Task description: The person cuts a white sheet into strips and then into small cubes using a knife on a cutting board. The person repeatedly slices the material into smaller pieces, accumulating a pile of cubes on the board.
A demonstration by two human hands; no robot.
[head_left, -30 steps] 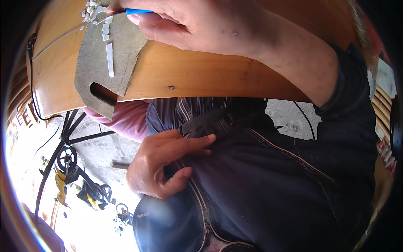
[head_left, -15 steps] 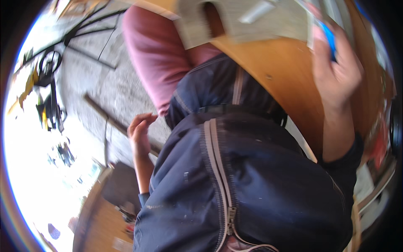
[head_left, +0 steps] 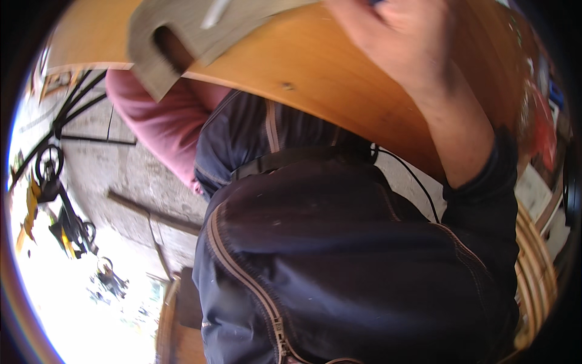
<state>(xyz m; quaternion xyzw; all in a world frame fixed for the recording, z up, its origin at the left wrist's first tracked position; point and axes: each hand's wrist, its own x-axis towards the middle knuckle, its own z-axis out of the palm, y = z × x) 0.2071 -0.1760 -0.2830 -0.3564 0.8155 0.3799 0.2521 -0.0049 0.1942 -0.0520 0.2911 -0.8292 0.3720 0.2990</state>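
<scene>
My right hand (head_left: 403, 45) reaches over the wooden table at the upper edge, somewhat blurred. Its fingers are curled and partly cut off by the frame, with a bit of a blue thing (head_left: 377, 2) showing between them. To the left of that hand lies a flat grey-brown sheet (head_left: 242, 30) with a rounded slot, one corner jutting past the table's near edge. On the sheet rests a short white strip (head_left: 215, 13), smeared by motion. My left hand is out of view.
The orange-brown wooden tabletop (head_left: 339, 91) curves in front of my body. A dark cable (head_left: 418, 182) hangs below its edge. To the left stand a black metal frame (head_left: 91, 139) and a wooden bar (head_left: 151, 212) above the concrete floor. A bundle of pale curved rods (head_left: 533, 273) is at right.
My view has swung, so the sheet and table appear further left. My right hand has shifted left and up across the picture; my left hand has dropped out of view.
</scene>
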